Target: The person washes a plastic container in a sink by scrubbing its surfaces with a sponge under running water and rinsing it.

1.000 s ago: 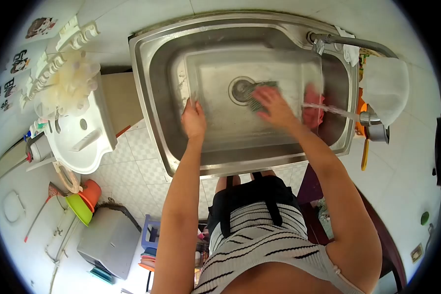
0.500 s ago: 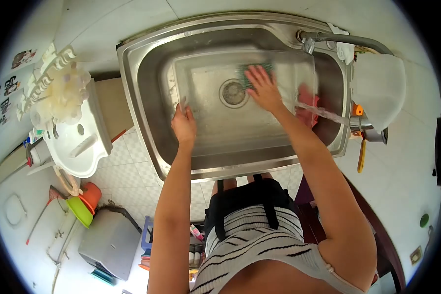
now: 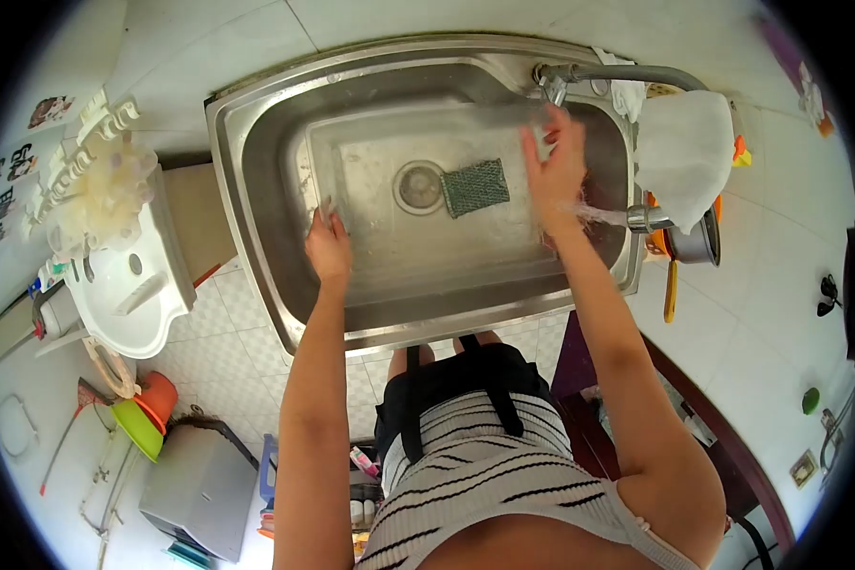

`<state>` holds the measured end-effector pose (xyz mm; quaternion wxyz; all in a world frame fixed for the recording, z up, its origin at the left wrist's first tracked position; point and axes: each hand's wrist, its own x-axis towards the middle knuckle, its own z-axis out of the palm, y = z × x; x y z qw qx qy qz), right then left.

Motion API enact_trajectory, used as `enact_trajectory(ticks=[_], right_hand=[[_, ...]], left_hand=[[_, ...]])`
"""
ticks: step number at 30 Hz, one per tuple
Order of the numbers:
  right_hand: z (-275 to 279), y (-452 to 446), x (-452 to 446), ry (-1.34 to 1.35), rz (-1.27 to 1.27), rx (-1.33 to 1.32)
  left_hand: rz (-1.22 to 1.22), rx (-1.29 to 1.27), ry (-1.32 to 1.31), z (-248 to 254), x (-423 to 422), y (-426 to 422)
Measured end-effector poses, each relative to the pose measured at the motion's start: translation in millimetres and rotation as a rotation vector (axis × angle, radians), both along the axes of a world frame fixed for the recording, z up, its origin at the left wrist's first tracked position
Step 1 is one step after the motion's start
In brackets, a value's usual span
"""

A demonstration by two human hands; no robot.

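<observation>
A clear plastic container (image 3: pixel 399 268) lies in the steel sink (image 3: pixel 256 157), and the drain shows through it. My left hand (image 3: pixel 329 247) is closed on the container's left edge. Inside rests a dark green scouring pad (image 3: pixel 476 188), right of the drain, with no hand on it. My right hand (image 3: pixel 558 171) is raised at the sink's right side, slightly blurred, fingers apart and holding nothing visible. Its fingertips are just below the tap lever (image 3: pixel 554 90); whether they touch it I cannot tell. Water (image 3: pixel 598 215) streams from the spout (image 3: pixel 644 219) against my right wrist.
A grey hose (image 3: pixel 627 73) curves from the tap behind a hanging whitish cover (image 3: pixel 684 152). A pan (image 3: pixel 701 242) hangs right of the sink. At left are a white washbasin (image 3: pixel 114 294), an orange bucket (image 3: pixel 158 399) and a grey bin (image 3: pixel 199 494).
My right hand has left the scouring pad and moved up and right toward the tap lever. The pad now lies uncovered. My left hand keeps its hold on the container.
</observation>
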<state>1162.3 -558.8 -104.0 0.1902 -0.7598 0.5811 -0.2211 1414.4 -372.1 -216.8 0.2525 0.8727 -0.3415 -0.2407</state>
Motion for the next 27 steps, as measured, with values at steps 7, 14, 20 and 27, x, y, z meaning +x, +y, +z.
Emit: enact_trajectory(ticks=[7,14,20,27], right_hand=[[12.2,-57.4,2.2,0.229,0.003,-0.415],[-29.1,-29.0,-10.2,-0.576,-0.274,-0.194],[-107.5,42.7,-33.5,0.198,0.714,0.034],[-104.5,73.6,-82.3,0.603,0.358,0.221]], left_hand=[[-0.006,-0.095,-0.013,-0.4,2.3,-0.6],[0.008,0.041,0.027,-2.3,2.2,0.3],[0.017,0.057,0.051,1.1,0.7,0.0],[0.005,-0.097,-0.015,2.2,-2.1,-0.8]])
